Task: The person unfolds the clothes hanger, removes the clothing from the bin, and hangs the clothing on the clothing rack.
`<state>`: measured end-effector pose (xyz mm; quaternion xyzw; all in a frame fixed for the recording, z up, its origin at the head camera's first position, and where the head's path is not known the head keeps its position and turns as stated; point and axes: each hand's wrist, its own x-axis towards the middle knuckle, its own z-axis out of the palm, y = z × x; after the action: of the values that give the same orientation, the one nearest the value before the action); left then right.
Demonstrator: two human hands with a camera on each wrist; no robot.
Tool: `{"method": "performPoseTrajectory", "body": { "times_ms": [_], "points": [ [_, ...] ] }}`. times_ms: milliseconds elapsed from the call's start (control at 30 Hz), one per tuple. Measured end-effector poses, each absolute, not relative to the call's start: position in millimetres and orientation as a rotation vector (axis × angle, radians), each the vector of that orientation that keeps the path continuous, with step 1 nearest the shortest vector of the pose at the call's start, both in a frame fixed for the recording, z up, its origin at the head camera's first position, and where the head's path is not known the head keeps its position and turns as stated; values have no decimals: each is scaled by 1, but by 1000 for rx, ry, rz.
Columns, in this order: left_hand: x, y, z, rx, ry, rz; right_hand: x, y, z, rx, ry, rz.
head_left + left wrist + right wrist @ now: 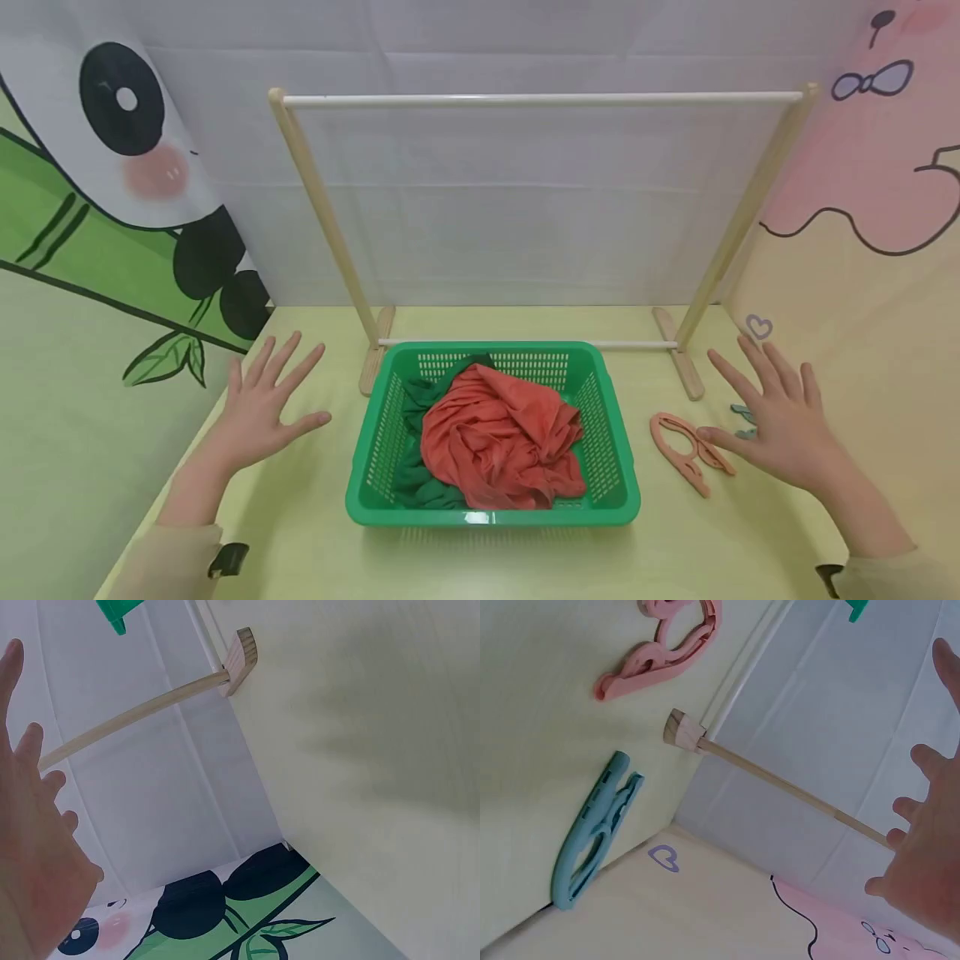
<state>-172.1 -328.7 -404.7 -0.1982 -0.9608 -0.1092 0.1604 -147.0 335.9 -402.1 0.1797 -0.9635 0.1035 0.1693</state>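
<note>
Left hand (pixel 258 412) & right hand (pixel 787 433), fingers spread, head view: at 9 & 3 o'clock of green basket (pixel 492 517) on bench (pixel 690 554), red cloth (pixel 498 442) atop green cloth (pixel 423 483); rack (pixel 540 100) at 12, pink hanger (pixel 684 467) nr right hand. L wrist view: left hand approx 9, basket corner 11. R wrist view: right hand approx 3, teal hanger (pixel 583 817) 8.

A pink plastic hanger (pixel 684 467) and a teal hanger (pixel 577 825) lie apart near the right hand (pixel 787 425). Right of the left hand (pixel 258 417), a perforated green basket (pixel 492 517) holds crumpled red cloth (pixel 495 442) over dark green cloth (pixel 427 487)
</note>
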Motion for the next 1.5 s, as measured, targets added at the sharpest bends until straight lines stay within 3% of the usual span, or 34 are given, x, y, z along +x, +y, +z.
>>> {"method": "performPoseTrajectory", "body": {
  "times_ms": [700,1500],
  "points": [
    [-141,-305,-445,-459,-2782,-741,-123,335,-487,275,-2760,624],
    [-116,-274,-466,-343,-2808,-910,-119,336,-495,321,-3027,827]
  ]
}}
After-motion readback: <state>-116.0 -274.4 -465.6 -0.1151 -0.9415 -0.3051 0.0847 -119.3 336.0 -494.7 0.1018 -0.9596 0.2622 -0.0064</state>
